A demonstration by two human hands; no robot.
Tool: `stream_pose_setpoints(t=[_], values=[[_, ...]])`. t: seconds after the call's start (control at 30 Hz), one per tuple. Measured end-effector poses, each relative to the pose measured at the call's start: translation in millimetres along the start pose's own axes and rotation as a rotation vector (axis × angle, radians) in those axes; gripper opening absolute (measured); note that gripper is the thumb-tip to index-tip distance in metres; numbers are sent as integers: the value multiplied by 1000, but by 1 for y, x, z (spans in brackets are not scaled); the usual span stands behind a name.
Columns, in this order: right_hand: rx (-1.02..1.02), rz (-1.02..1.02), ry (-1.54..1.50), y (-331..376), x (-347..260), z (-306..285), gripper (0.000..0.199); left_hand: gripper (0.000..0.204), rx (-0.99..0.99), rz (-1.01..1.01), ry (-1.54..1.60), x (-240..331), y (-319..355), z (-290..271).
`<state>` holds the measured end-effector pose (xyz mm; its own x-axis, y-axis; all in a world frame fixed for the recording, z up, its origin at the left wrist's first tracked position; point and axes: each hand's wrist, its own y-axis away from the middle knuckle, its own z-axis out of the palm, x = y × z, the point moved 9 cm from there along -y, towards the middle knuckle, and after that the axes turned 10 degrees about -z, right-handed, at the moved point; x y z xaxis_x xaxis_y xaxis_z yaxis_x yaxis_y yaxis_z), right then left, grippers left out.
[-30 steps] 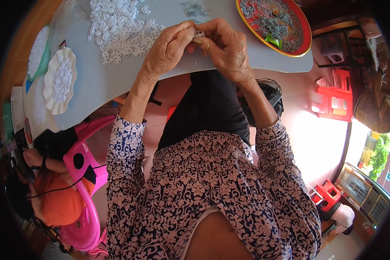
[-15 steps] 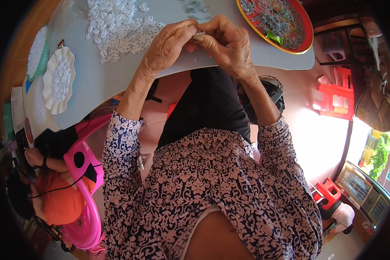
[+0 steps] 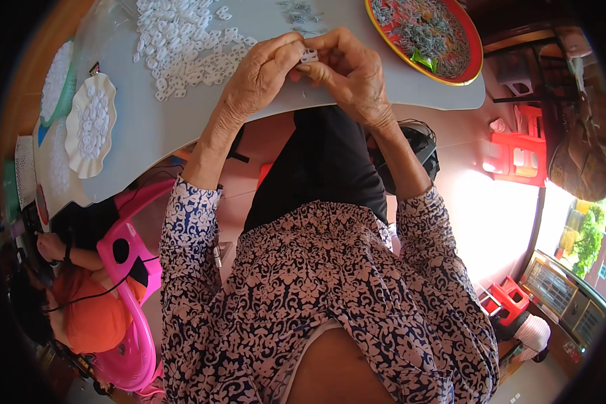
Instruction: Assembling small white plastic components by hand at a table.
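My left hand [image 3: 262, 75] and my right hand [image 3: 355, 79] meet over the table's near edge, fingers closed in a pinch. Between their fingertips is a small white plastic piece with holes [image 3: 308, 56]; both hands grip it. Whether a pin is in the fingers too is hidden. To the left of my left hand, a heap of similar white plastic pieces [image 3: 194, 66] spreads over the grey table [image 3: 141, 138]. Beyond my hands lies a small pile of thin metal pins [image 3: 300, 12]. A red round tray with a gold rim [image 3: 477, 50], right of my right hand, holds many grey metal pins [image 3: 417, 34].
A scalloped cream dish [image 3: 79, 161] of white pieces stands at the table's left, beside a green basket [image 3: 67, 101]. A person in orange [image 3: 97, 310] sits by a pink chair [image 3: 145, 337]. Red stools [image 3: 522, 158] and a black bag [image 3: 417, 151] are at the right.
The fingers of my right hand have shifted slightly, and the white plastic piece now shows more plainly between my fingertips. The view has moved a little.
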<state>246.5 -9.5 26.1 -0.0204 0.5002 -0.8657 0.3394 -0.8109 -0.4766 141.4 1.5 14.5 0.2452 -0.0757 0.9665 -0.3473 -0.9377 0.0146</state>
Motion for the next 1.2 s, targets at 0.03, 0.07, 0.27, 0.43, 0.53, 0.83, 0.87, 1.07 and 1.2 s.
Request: stream_pose_setpoints(t=[0.03,0.07,0.27,0.43,0.53,0.83,0.87,1.07,1.2], values=[[0,2,1,0,0,0,19,30,-5,1,-4,0,0,1],[-6,-8,19,0,0,0,17,30,-11,3,-9,1,1,1],[-22,-5,17,0,1,-1,15,30,-10,-3,-32,3,1,3],[11,-10,-65,1,2,-2,15,32,-32,-4,-50,5,2,5],[-19,0,25,0,2,-2,15,33,-83,-22,-15,1,0,6],[-2,22,-149,-2,6,-4,14,33,41,21,13,0,-1,-3],[9,40,-128,-2,9,-6,15,34,56,41,-10,1,-1,-5],[54,108,-196,-4,14,-10,15,34,81,45,42,6,-3,-6],[107,139,-214,-4,12,-11,15,26,50,77,66,12,1,-5]])
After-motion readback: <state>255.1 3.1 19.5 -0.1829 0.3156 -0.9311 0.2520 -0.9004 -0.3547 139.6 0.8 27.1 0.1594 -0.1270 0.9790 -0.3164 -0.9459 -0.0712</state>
